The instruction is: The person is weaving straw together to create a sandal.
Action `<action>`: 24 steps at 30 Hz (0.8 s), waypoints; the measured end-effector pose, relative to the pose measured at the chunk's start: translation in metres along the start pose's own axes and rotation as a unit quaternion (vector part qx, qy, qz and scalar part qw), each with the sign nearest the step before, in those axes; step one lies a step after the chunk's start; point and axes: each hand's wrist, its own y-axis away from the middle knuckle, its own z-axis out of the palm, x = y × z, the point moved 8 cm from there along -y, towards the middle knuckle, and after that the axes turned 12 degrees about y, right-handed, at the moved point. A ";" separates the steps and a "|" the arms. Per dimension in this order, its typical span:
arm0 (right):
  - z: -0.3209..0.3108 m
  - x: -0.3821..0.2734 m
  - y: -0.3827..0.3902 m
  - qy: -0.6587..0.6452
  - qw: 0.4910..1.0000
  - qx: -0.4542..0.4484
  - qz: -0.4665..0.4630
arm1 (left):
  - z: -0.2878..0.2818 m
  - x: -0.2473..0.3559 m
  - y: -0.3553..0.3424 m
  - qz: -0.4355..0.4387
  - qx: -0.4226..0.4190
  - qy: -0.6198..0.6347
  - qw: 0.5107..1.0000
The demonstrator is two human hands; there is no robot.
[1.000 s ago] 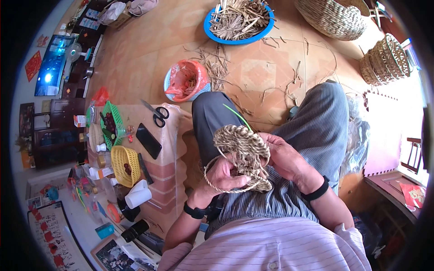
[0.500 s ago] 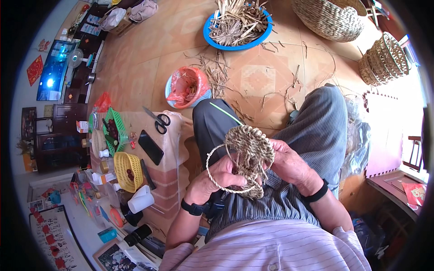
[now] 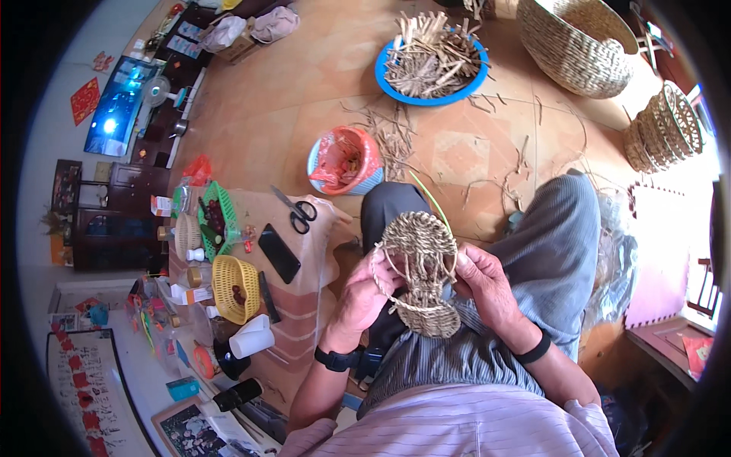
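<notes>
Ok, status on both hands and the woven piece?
Left hand and right hand holding opposite sides. Woven piece narrow-waisted, lengthwise strands exposed. Scissors and phone off left, on table.

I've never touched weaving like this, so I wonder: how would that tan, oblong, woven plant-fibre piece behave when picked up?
The tan, oblong, woven plant-fibre piece is probably light, given the gaps in its middle. It would likely flex, since it looks made of twisted cords. Its ridged surface suggests little slipping.
</notes>
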 end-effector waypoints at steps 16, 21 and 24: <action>-0.009 0.037 0.001 -0.027 0.996 0.064 0.063 | 0.077 0.059 -0.023 0.089 -0.090 -0.413 0.902; -0.010 0.025 0.004 -0.002 0.995 0.074 0.071 | 0.094 0.062 -0.025 0.177 -0.074 -0.508 0.839; -0.018 0.019 0.008 -0.070 0.985 0.157 0.032 | 0.069 0.056 -0.033 0.189 0.042 -0.286 0.939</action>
